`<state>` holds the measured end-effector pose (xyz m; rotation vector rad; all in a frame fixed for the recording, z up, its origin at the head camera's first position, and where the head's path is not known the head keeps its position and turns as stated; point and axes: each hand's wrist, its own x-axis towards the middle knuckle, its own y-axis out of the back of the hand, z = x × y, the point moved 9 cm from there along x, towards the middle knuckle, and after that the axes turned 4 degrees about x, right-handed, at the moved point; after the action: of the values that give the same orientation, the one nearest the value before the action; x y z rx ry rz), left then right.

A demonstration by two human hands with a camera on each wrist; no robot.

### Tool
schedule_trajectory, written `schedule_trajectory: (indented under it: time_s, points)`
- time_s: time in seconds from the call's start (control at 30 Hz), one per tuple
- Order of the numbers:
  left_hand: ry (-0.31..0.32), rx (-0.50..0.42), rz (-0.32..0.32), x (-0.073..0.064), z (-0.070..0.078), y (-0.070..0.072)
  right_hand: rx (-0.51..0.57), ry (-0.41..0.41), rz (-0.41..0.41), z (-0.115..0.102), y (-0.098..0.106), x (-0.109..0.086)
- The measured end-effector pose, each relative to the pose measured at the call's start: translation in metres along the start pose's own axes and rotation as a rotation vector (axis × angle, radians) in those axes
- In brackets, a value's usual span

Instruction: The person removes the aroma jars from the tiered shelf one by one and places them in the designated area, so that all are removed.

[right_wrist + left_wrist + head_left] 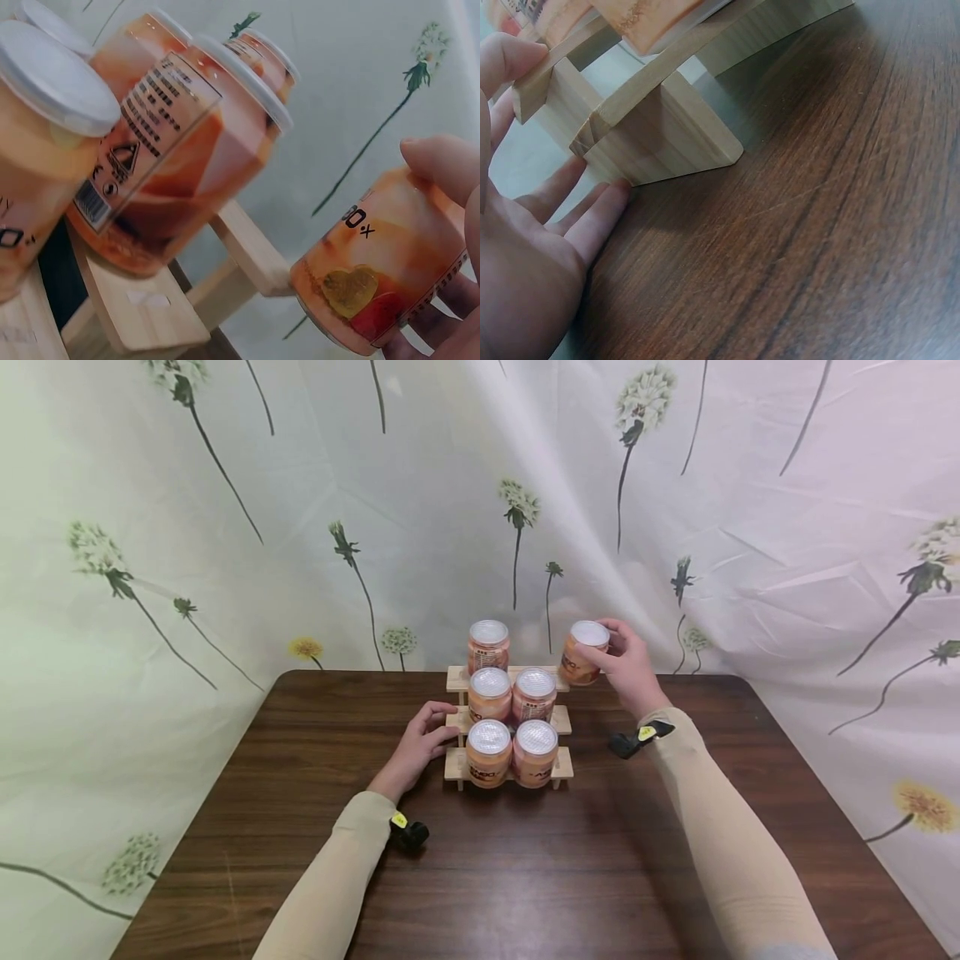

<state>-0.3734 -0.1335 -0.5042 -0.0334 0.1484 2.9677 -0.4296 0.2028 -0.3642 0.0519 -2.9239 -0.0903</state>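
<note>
Pale cloth printed with dandelions (450, 502) hangs behind a dark wood-grain worktop (480, 885). Take the stepped wooden rack (453, 767) as the centre of a clock.

At nine o'clock, the left hand (416, 747) rests against the rack's end, its fingers spread and slightly bent, touching the steps rather than wrapped round anything. That looks like enough to steady a light frame, which could well slide if knocked.

Next come three lidded jars in the left column: the top-step jar (488, 647) towards eleven, the middle-left jar (490, 696) near the centre, the front-left jar (488, 758) towards six. Right of them stand the middle-right jar (535, 696) and the front-right jar (535, 760), each close beside its neighbour.

Towards two o'clock, the held jar (577, 664) is slightly tilted at the top step's right end; whether its base touches the plank, I cannot tell. The right hand (630, 668) grips it from three o'clock, thumb on one side and fingers curled on the other. Its glossy wall suggests a stiff, fairly light container, perhaps slippery; the weight is a guess. The best hold is probably round the body below the lid, keeping fingers off the side facing the rack.
</note>
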Motion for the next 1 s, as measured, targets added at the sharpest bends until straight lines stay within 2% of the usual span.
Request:
schedule_trajectory:
  time_s: [0.43, 0.63, 1.0]
  points:
    - [0.010, 0.005, 0.006, -0.001, -0.001, 0.001, -0.026, 0.016, 0.028, 0.010, 0.017, -0.007]
    - [0.009, 0.004, 0.003, -0.001, -0.002, 0.001, -0.030, -0.007, 0.037, 0.017, 0.021, -0.009]
    - [0.010, 0.027, -0.008, 0.000, -0.001, 0.001, -0.147, -0.052, 0.022, 0.035, 0.024, -0.013]
